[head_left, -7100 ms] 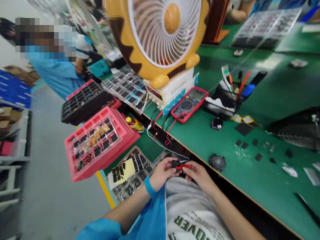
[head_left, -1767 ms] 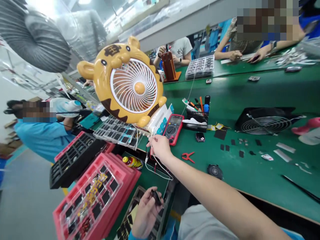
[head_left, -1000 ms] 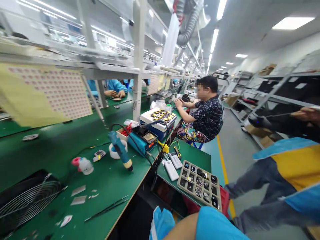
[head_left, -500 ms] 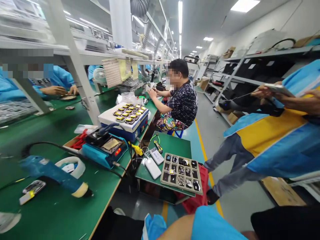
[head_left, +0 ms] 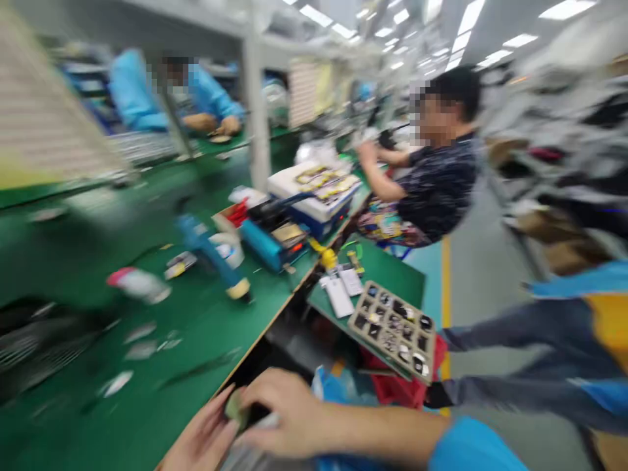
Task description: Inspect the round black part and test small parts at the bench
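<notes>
At the bottom of the head view, by the bench edge, my left hand and my right hand are close together. Between them is a small greenish piece, smeared by motion. The right thumb and fingers close on it from one side; the left fingers curl against the other. Something greyish shows below the right hand, too blurred to name. Up the bench from my hands lie a blue corded hand tool with a pale collar and a small device with a yellow patch.
A soldering station with red digits sits before a white-topped box carrying several yellow-marked parts. A compartment tray and a white power bank rest on a low green table. One person sits beyond, another stands right, a third works across the bench.
The view has swung left and down, so the scene sits further right. Both my hands have come into view with the greenish piece; before, only a bare arm and blue sleeve showed.
</notes>
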`<action>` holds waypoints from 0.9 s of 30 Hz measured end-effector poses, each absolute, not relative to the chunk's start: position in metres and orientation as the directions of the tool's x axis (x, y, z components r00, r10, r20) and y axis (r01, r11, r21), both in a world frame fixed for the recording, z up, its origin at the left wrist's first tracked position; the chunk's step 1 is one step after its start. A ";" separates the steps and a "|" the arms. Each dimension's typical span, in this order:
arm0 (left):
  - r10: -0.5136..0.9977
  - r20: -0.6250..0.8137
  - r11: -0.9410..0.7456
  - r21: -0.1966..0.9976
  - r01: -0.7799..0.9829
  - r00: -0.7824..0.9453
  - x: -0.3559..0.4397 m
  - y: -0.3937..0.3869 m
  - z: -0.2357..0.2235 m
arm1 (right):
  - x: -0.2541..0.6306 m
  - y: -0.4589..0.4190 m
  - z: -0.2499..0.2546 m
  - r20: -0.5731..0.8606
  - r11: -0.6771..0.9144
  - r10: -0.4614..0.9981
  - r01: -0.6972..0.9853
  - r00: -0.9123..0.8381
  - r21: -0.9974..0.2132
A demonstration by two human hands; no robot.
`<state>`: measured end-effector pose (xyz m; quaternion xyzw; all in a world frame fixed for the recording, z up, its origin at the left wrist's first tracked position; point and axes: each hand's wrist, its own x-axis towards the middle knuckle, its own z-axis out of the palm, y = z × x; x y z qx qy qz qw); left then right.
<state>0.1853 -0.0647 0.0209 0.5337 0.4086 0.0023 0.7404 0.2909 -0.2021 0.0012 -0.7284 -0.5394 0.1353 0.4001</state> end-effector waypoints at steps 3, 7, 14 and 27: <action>0.380 -0.591 0.631 0.728 0.268 0.712 0.164 -0.083 0.039 | 0.292 -0.229 0.021 0.421 0.093 0.849 0.695 0.318 -0.713; 0.236 -0.513 0.804 0.580 0.131 0.826 0.164 -0.093 0.035 | 0.300 -0.233 0.033 0.431 0.162 0.868 0.680 0.247 -0.715; 0.212 -0.414 0.784 0.613 0.099 0.885 0.147 -0.094 0.033 | 0.292 -0.230 0.038 0.380 0.152 0.902 0.676 0.202 -0.721; 0.268 -0.466 0.828 0.560 0.046 0.843 0.138 -0.091 0.048 | 0.294 -0.220 0.035 0.324 0.190 0.914 0.445 0.246 -0.875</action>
